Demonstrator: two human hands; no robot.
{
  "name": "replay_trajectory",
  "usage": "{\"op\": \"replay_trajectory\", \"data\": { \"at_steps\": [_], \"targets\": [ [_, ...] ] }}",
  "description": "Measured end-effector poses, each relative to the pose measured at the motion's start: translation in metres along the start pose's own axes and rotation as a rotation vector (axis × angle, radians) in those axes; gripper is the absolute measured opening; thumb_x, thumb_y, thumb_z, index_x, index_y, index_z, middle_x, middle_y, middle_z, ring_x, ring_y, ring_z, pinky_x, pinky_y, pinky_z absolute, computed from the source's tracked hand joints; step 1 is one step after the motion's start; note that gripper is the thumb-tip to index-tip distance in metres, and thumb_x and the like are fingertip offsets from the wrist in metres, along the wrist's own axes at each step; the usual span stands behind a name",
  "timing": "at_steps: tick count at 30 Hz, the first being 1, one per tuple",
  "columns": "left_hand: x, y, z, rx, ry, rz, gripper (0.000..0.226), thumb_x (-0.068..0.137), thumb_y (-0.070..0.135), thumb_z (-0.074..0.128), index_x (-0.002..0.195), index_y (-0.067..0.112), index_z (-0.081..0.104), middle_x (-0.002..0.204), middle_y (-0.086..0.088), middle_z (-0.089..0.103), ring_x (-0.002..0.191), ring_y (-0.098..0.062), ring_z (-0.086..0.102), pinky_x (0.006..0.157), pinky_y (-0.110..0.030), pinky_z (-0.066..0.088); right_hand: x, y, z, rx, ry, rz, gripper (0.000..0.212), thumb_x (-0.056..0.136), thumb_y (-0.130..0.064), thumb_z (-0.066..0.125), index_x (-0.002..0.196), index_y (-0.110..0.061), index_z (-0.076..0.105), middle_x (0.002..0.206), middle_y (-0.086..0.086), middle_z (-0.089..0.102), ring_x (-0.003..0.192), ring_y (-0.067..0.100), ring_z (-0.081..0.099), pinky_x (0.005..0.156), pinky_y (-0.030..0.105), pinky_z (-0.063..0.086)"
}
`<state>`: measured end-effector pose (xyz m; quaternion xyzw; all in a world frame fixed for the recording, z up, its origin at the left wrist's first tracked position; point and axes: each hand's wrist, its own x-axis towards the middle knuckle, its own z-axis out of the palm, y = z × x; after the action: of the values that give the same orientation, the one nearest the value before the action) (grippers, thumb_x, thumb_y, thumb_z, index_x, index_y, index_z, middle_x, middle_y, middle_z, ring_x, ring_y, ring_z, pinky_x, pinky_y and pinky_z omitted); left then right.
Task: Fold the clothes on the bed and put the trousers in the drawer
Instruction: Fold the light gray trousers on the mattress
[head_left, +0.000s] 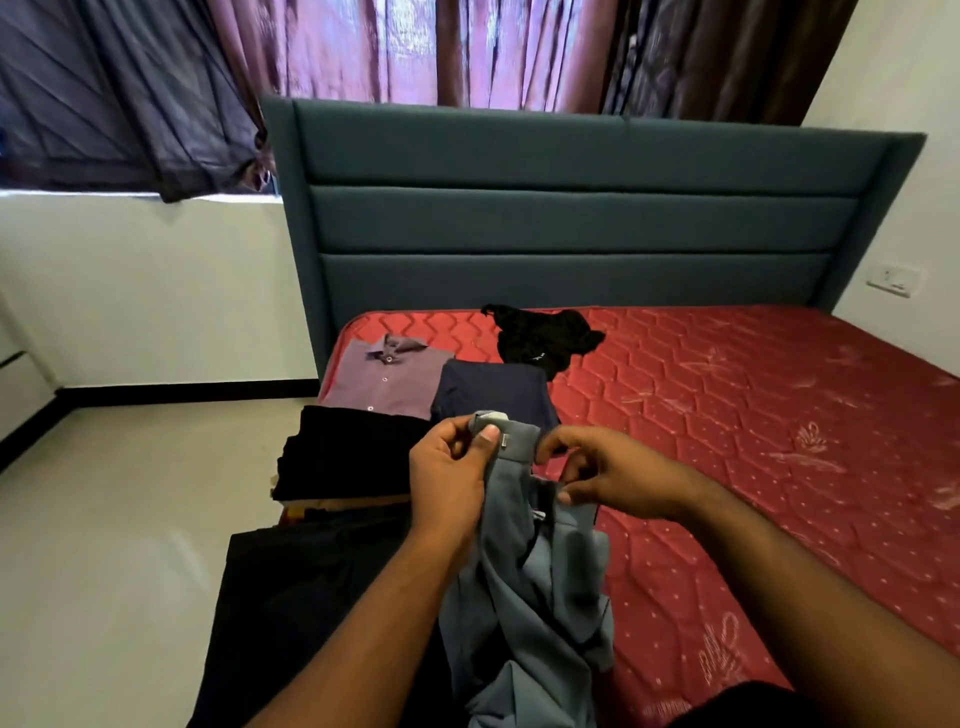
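Both hands pinch the grey trousers (524, 597) at the waistband, left hand (449, 480) and right hand (608, 480), held up over the mattress's (727, 415) near left edge so the legs hang straight for folding.

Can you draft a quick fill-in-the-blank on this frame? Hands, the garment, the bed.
1. Both hands grip the waistband of the ____ trousers.
2. The folded purple shirt lies on the ____ mattress.
3. The unfolded black garment lies nearest the teal ____.
4. The left hand and right hand hold the trousers ____ the bed.

Missing: grey; red; headboard; above
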<state>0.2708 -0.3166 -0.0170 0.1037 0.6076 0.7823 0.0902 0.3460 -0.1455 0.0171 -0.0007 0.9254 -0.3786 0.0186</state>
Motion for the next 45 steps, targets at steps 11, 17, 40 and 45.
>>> {"op": "replay_trajectory", "data": {
  "at_steps": [11,17,40,45],
  "targets": [
    [0.007,0.002,-0.003,0.264,0.073,0.180,0.015,0.097,0.016,0.058,0.103,0.010,0.070,0.092,-0.002,0.072,0.088,-0.016,0.069,0.085,-0.042,0.057,-0.006,0.003,-0.039,-0.809,-0.033,-0.068,0.027,0.082,-0.007,0.063,0.105,-0.018,0.073,0.105,0.004,0.068,0.098,0.024,0.063,0.081,0.033,0.047],
    [0.014,0.026,0.011,0.183,-0.055,0.111,0.011,0.095,0.021,0.063,0.093,0.014,0.071,0.088,-0.009,0.074,0.087,-0.028,0.071,0.082,-0.050,0.057,-0.004,-0.016,-0.052,-0.365,0.123,-0.305,0.005,0.092,-0.014,0.063,0.092,-0.012,0.059,0.098,-0.004,0.062,0.096,0.013,0.061,0.086,0.037,0.049],
    [0.073,0.248,0.058,0.084,-0.490,0.420,0.012,0.091,-0.001,0.061,0.098,0.005,0.068,0.088,-0.008,0.072,0.079,-0.017,0.065,0.085,-0.033,0.054,0.017,-0.014,-0.144,0.119,0.166,0.076,0.039,0.071,-0.017,0.085,0.106,-0.011,0.071,0.106,0.005,0.073,0.101,0.017,0.068,0.093,0.033,0.054],
    [0.112,0.282,0.031,0.386,-0.344,0.519,0.017,0.090,-0.001,0.063,0.087,0.015,0.069,0.081,-0.002,0.068,0.077,-0.015,0.059,0.075,-0.029,0.049,-0.006,-0.013,-0.204,0.032,0.169,0.345,0.012,0.080,-0.025,0.077,0.084,-0.019,0.068,0.075,-0.001,0.066,0.064,0.011,0.058,0.060,0.027,0.050]
  ]
}}
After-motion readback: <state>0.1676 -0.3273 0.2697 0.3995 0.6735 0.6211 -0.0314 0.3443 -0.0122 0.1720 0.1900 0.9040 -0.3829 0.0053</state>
